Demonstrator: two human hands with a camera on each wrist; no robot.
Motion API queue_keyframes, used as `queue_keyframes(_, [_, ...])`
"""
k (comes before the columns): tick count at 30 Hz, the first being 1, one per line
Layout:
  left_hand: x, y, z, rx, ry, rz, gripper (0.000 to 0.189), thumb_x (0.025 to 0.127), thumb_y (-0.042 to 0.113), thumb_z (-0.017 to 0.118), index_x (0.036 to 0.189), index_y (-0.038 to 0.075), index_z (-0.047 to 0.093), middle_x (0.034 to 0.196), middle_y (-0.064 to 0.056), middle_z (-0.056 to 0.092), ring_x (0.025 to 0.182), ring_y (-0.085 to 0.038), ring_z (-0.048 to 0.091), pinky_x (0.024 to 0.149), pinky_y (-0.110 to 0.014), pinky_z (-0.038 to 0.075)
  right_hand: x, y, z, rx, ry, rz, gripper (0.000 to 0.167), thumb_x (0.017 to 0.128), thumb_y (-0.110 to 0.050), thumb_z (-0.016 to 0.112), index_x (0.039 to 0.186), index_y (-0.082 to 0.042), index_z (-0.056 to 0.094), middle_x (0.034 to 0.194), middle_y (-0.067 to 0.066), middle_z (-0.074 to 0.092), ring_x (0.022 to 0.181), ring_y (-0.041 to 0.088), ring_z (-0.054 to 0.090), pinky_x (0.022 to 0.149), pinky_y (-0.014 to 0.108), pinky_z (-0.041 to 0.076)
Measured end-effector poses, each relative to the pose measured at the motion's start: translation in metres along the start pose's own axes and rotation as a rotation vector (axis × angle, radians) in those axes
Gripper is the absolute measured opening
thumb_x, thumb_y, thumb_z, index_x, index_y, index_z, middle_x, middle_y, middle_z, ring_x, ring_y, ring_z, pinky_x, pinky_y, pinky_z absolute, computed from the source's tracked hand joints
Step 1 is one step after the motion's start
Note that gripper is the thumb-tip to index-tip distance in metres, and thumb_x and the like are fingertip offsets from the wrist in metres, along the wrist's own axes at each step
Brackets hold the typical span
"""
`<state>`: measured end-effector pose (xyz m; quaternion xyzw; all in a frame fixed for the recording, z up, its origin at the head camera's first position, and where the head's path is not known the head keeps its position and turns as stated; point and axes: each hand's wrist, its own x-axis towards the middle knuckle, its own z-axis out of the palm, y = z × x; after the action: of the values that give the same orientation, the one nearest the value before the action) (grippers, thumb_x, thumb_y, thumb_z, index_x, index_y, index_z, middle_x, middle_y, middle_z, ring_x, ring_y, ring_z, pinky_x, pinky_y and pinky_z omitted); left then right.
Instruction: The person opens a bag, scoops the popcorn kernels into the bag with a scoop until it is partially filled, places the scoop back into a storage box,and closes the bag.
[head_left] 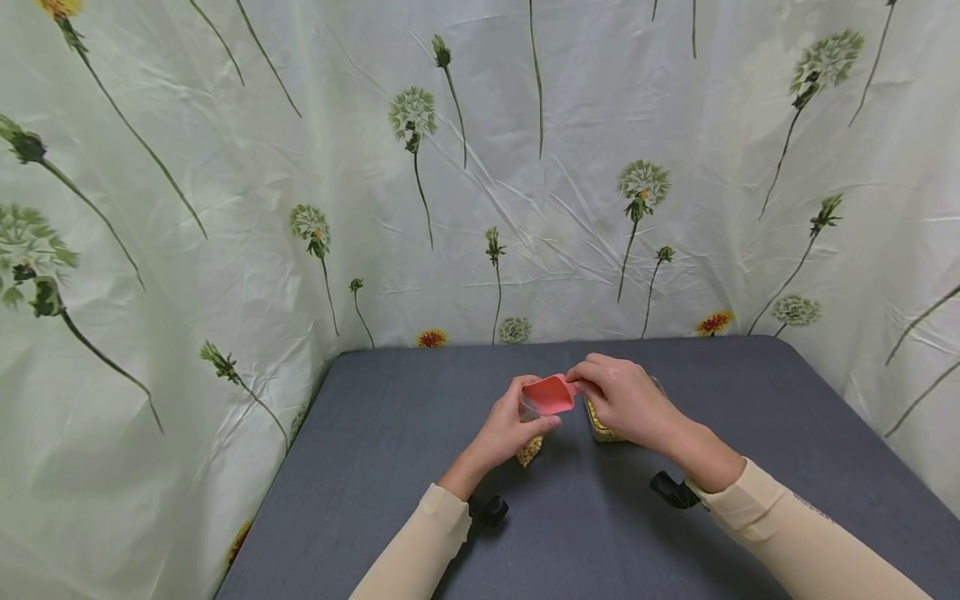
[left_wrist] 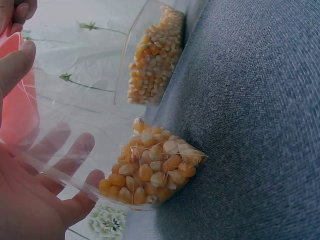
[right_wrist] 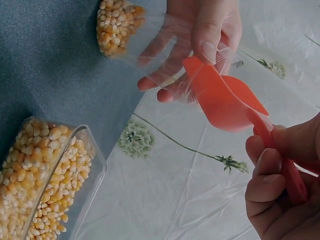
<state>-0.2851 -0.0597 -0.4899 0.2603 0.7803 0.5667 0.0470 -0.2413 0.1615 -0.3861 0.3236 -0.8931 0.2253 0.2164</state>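
My left hand [head_left: 508, 427] holds a clear plastic bag [left_wrist: 75, 165] near its mouth, thumb on one side and fingers on the other. Corn kernels [left_wrist: 150, 165] fill the bag's lower end, which hangs close over the table. With curled fingers and thumb, my right hand [right_wrist: 285, 175] grips the handle of a pink scoop [right_wrist: 225, 100]. The scoop's front edge is at the bag's mouth, beside the left thumb, and its bowl is tilted toward the bag. No kernels show in the bowl in the head view [head_left: 551, 393].
A clear plastic container [right_wrist: 90, 150] of corn kernels stands on the dark grey table [head_left: 420, 400], partly hidden behind my right hand in the head view. A flower-printed curtain [head_left: 480, 183] hangs behind the table. Black wrist mounts [head_left: 491, 510] show below the sleeves.
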Motion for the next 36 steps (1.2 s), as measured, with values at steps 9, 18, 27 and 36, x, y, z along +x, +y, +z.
queue_keyframes(9, [-0.001,0.001,0.0,0.016,0.003,0.018,0.067,0.09,0.038,0.077,0.143,0.02,0.041,0.131,0.005,0.057,0.117,-0.012,0.058,0.091,-0.034,0.053,-0.001,0.0,0.001,-0.005,-0.001,-0.004,0.014,0.09,0.001,0.073,0.099,-0.009,0.075,0.088,-0.002,0.065,0.067,0.006,0.052,0.06,0.026,0.048])
queue_keyframes(18, [-0.001,0.002,-0.001,0.007,-0.006,0.018,0.068,0.089,0.039,0.078,0.144,0.02,0.041,0.131,0.004,0.057,0.117,-0.013,0.058,0.089,-0.034,0.053,-0.001,0.0,0.0,-0.001,0.002,-0.009,0.014,0.09,0.001,0.073,0.099,-0.009,0.075,0.088,-0.002,0.065,0.068,0.006,0.053,0.061,0.027,0.048])
queue_keyframes(27, [0.0,0.0,0.0,0.022,-0.001,-0.001,0.067,0.089,0.043,0.077,0.143,0.023,0.041,0.126,0.006,0.058,0.111,-0.013,0.06,0.086,-0.035,0.054,-0.004,0.001,-0.005,0.027,0.034,0.014,0.015,0.09,0.002,0.072,0.098,-0.01,0.075,0.087,-0.005,0.065,0.066,0.005,0.051,0.059,0.026,0.046])
queue_keyframes(36, [0.001,-0.004,-0.001,0.016,0.011,0.017,0.065,0.089,0.043,0.077,0.141,0.025,0.041,0.123,0.008,0.058,0.111,-0.01,0.058,0.095,-0.044,0.049,-0.008,0.007,-0.017,0.096,0.039,0.133,0.013,0.094,-0.002,0.068,0.099,-0.011,0.076,0.091,-0.004,0.069,0.062,0.007,0.051,0.057,0.028,0.045])
